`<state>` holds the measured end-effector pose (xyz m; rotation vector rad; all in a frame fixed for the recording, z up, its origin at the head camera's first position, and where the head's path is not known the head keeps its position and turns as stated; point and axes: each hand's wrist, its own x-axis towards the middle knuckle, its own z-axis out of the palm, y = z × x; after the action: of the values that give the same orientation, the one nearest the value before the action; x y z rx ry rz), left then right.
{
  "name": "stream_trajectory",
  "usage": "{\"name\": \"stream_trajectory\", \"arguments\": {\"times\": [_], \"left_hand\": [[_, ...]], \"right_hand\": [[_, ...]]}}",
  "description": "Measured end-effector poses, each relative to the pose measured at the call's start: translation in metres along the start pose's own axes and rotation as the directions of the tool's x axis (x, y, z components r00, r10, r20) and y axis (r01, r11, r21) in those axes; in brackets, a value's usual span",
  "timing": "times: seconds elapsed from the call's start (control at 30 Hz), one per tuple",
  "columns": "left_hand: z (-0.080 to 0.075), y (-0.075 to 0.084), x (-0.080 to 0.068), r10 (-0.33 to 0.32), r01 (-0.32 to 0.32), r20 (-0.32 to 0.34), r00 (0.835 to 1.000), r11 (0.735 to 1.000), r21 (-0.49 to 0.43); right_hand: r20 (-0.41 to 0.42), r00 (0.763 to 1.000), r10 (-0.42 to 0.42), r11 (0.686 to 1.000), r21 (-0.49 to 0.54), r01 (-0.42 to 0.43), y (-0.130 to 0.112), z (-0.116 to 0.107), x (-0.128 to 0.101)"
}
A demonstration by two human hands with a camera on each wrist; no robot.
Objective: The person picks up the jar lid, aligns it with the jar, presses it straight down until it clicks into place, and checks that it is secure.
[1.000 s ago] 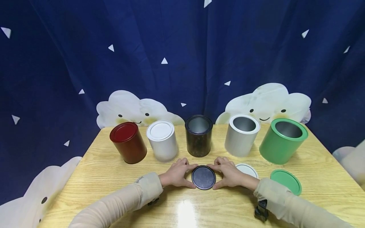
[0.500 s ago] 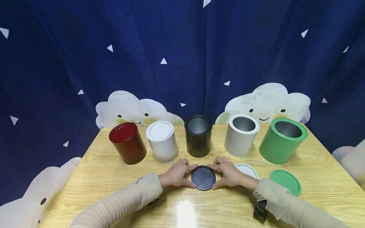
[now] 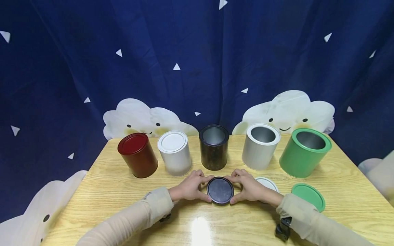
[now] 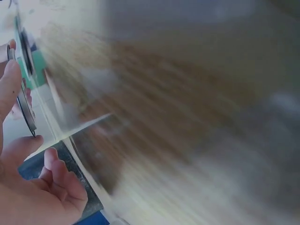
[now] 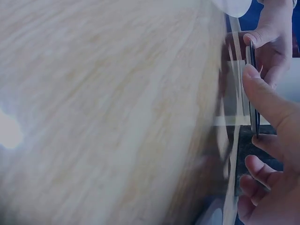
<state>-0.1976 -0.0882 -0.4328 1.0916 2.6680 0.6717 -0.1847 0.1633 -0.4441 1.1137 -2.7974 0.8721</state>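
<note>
A round black lid (image 3: 220, 190) is held between my two hands, close over the table in front of the black can (image 3: 214, 153). My left hand (image 3: 191, 186) grips its left edge with thumb and forefinger. On the opposite edge, my right hand (image 3: 247, 187) holds it the same way. Both wrist views show the lid edge-on, the thin disc (image 5: 253, 93) pinched at its rim, the other fingers loosely curled below. The black can stands upright and uncovered, its grey inside showing.
Left of the black can stand a red can (image 3: 138, 157) and a white can (image 3: 175, 157), both lidded. An uncovered white can (image 3: 259, 150) and green can (image 3: 303, 159) are on the right. A white lid (image 3: 267, 183), partly behind my right hand, and a green lid (image 3: 309, 197) lie on the table.
The black lid has risen slightly in the head view, looking a little larger, with both hands holding it. The cans and other lids stay where they were.
</note>
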Motion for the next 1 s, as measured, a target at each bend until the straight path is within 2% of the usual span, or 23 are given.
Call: {"name": "stream_trajectory", "arguments": {"times": [0.23, 0.47, 1.0], "left_hand": [[-0.003, -0.003, 0.0, 0.053, -0.055, -0.022, 0.998, 0.996, -0.068], [-0.006, -0.004, -0.001, 0.068, -0.072, -0.04, 0.997, 0.991, -0.112], [-0.012, -0.002, -0.003, 0.124, -0.149, -0.134, 0.983, 0.97, -0.194]], "right_hand": [[-0.007, 1.0, 0.0, 0.999, 0.05, 0.0, -0.002, -0.005, 0.0], [-0.014, 1.0, -0.023, 0.997, 0.07, 0.024, -0.002, -0.009, 0.001], [-0.121, 0.981, -0.151, 0.983, 0.09, 0.162, -0.003, -0.019, 0.001]]}}
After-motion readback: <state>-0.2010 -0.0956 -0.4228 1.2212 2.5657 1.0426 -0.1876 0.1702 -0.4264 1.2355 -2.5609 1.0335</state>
